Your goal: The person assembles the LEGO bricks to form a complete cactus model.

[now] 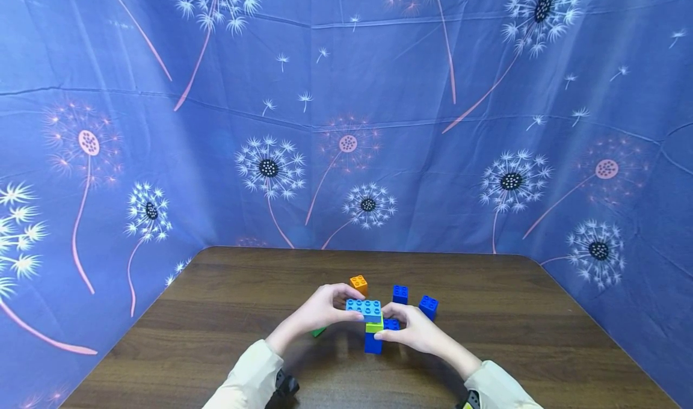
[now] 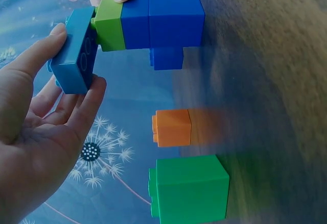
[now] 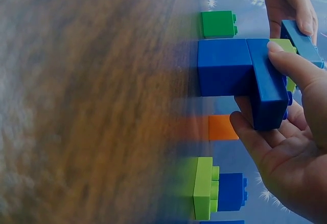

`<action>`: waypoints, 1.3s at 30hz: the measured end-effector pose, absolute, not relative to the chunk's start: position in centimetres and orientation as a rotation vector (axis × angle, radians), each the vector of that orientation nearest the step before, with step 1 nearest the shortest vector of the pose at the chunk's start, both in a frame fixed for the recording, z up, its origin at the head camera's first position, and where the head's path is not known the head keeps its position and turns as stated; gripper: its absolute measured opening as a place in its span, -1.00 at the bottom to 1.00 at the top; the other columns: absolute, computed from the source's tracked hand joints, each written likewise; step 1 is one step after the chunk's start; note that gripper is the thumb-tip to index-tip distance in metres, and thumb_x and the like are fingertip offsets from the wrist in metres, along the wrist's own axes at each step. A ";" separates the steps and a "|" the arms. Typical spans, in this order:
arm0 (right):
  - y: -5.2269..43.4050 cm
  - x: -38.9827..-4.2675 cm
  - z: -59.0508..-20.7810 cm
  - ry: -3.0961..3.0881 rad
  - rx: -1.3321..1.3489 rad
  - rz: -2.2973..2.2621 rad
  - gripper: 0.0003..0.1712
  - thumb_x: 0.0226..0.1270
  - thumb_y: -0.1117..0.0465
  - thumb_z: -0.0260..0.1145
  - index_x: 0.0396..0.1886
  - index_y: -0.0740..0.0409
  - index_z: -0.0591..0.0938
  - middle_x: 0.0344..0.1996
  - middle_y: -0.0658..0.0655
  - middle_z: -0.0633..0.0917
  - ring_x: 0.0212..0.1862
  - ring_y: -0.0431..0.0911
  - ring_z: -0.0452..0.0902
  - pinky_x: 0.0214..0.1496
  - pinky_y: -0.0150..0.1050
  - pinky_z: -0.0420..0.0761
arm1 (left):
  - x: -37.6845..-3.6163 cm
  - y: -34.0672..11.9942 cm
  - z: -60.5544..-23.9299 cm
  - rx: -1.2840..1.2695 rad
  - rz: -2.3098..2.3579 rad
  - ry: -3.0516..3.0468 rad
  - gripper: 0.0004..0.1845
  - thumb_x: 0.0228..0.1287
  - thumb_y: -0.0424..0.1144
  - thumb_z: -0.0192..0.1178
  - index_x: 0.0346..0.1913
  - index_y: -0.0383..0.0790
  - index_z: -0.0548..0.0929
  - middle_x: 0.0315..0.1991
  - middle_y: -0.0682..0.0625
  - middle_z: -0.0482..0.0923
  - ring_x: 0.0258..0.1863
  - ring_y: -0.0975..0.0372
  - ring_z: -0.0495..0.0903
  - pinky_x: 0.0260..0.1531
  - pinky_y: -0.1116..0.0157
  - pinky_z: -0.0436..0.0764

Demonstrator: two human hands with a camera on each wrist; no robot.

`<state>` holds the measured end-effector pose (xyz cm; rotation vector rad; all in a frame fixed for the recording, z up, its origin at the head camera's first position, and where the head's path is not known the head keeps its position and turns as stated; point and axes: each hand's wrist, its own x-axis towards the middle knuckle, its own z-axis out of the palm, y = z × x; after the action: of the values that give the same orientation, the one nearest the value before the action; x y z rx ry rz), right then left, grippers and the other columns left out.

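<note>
Stacking is partly done: a light-blue brick (image 1: 364,308), pinched by the left hand (image 1: 320,310), is seated on a small tower (image 1: 373,335) gripped by the right hand (image 1: 414,332); loose bricks (image 1: 400,293) remain on the tabletop (image 1: 216,337).

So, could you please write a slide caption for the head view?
Left hand grips a light blue brick atop a block stack steadied by the right hand.
</note>
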<state>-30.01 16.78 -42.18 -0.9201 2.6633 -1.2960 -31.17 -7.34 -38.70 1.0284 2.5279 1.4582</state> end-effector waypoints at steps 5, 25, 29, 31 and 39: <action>16.9 -30.0 -42.2 2.629 -0.937 -1.326 -0.65 0.18 0.06 0.37 -0.08 0.10 0.58 -0.19 -0.02 0.68 -0.11 -0.20 0.58 -0.10 -0.36 0.53 | -31.1 -7.3 -38.7 1.024 1.466 2.520 -0.64 0.11 -0.17 0.35 -0.05 -0.24 0.63 -0.12 -0.03 0.65 -0.15 0.22 0.64 -0.12 0.37 0.60; 16.9 -30.2 -42.3 2.595 -0.950 -1.359 -0.71 0.20 0.14 0.35 -0.13 0.13 0.56 -0.21 0.04 0.68 -0.18 -0.26 0.57 -0.18 -0.40 0.51 | -29.1 -6.7 -36.4 1.020 1.435 2.509 -0.69 0.14 -0.30 0.32 -0.06 -0.35 0.62 -0.14 -0.14 0.64 -0.21 0.15 0.64 -0.14 0.34 0.61; 16.9 -30.3 -42.5 2.610 -0.949 -1.342 -0.73 0.22 0.20 0.33 -0.11 0.16 0.55 -0.20 0.09 0.68 -0.20 -0.26 0.57 -0.20 -0.40 0.50 | -28.6 -6.7 -35.7 1.011 1.414 2.519 -0.69 0.15 -0.30 0.31 -0.06 -0.36 0.62 -0.15 -0.15 0.64 -0.23 0.17 0.63 -0.15 0.38 0.60; 16.9 -30.3 -42.5 2.610 -0.947 -1.339 -0.73 0.22 0.19 0.33 -0.10 0.16 0.55 -0.20 0.08 0.68 -0.21 -0.27 0.56 -0.21 -0.40 0.50 | -28.7 -6.7 -35.8 1.016 1.416 2.516 -0.69 0.14 -0.30 0.32 -0.07 -0.35 0.62 -0.15 -0.15 0.64 -0.24 0.17 0.63 -0.17 0.39 0.60; 16.9 -30.1 -42.2 2.562 -0.952 -1.381 -0.69 0.19 0.10 0.35 -0.11 0.11 0.56 -0.21 0.02 0.68 -0.19 -0.26 0.57 -0.18 -0.39 0.51 | -31.2 -6.8 -38.5 1.002 1.441 2.497 -0.72 0.11 -0.24 0.34 -0.09 -0.22 0.66 -0.18 -0.05 0.67 -0.30 0.31 0.61 -0.23 0.45 0.59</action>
<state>-30.08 16.90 -42.16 -0.9518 2.5617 -1.3809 -31.16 -6.77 -38.48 1.0023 2.4973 1.4412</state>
